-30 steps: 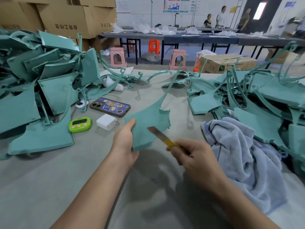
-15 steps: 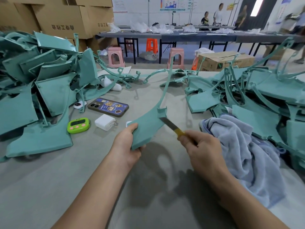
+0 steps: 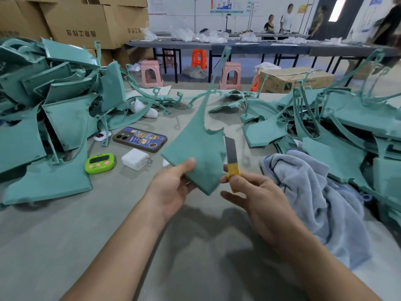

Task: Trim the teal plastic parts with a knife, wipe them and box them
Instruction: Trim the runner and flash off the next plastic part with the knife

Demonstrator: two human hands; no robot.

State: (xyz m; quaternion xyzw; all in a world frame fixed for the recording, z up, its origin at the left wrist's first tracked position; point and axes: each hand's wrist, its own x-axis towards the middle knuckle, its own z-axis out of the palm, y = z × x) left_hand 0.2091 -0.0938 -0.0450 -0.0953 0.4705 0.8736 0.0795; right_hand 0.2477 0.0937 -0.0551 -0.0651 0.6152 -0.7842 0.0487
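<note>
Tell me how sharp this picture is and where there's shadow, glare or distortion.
Head view: the teal part, knife, left hand and right hand are fairly sharp; the forearms look soft near the bottom edge. Head view: soft shadows fall on the grey table under the hands. Head view: the bright door panel is blown out and the person at the right edge is blurred.

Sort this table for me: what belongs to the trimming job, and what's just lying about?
Job: teal part, held by the left hand; knife, in the right hand; blue towel; piles of teal parts.
Lying about: phone; green timer; white charger.
</note>
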